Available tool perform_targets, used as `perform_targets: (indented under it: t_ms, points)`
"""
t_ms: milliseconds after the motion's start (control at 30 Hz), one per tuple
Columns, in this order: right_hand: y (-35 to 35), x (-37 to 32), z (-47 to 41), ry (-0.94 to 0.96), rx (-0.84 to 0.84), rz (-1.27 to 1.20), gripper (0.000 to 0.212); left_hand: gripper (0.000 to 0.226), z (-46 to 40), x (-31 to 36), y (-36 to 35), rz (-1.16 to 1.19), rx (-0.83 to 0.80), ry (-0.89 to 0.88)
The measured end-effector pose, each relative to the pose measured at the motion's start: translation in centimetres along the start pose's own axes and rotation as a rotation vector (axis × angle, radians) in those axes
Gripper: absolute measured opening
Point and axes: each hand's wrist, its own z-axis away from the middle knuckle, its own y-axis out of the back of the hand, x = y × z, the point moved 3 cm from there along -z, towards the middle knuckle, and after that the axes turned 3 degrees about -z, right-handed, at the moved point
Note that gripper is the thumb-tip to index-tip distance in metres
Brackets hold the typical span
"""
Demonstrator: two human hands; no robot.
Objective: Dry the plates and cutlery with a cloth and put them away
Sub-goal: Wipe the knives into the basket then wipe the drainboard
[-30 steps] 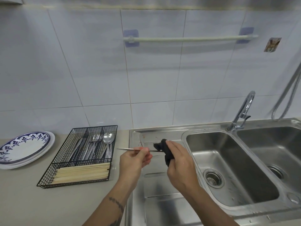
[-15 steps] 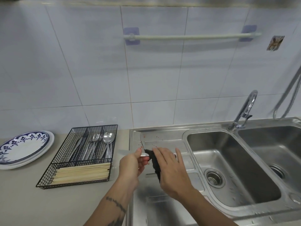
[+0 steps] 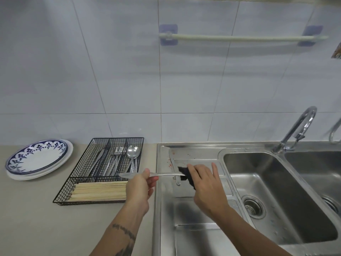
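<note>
Pinched in the left hand (image 3: 140, 183), low in the centre of the frame, a piece of cutlery (image 3: 162, 175) lies level, one end poking out left of the grip; whether it is a knife or something else I cannot tell. Its other end is wrapped in the dark cloth (image 3: 185, 173), which the right hand (image 3: 206, 183) holds around the metal with thumb and fingers, above the steel draining board (image 3: 193, 237) beside the sink (image 3: 276, 200). To the left, on the counter (image 3: 36, 218), the black wire tray (image 3: 99, 170) has chopsticks (image 3: 99, 191) across its near compartment and knives, forks and spoons (image 3: 133, 156) in the far ones. Further left, a stack of blue-patterned plates (image 3: 38, 159) sits by the wall. Judging by this, the plates and most cutlery are put away; this piece seems the last one to finish drying and drop into the tray.
</note>
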Motion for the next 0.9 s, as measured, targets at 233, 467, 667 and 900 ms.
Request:
perform_targets:
  t_ms: [233, 467, 667, 900]
  points:
    - [-1.4, -2.6, -3.3, 0.105, 0.024, 0.020, 0.082, 0.023, -5.5, 4.1, 5.2, 0.002, 0.054, 0.005]
    - [-4.8, -4.0, -6.6, 0.100, -0.034, 0.023, 0.087, 0.029, -13.2, 9.1, 11.0, -0.291, 0.226, -0.036]
    - [-7.2, -3.9, -7.1, 0.006, -0.103, -0.080, 0.085, 0.033, -19.8, 12.6, 13.5, -0.527, 0.308, -0.091]
    - [-6.3, -1.7, -7.3, -0.271, -0.069, -0.336, 0.078, 0.022, -22.8, 13.7, 13.6, -0.895, 0.342, -0.261]
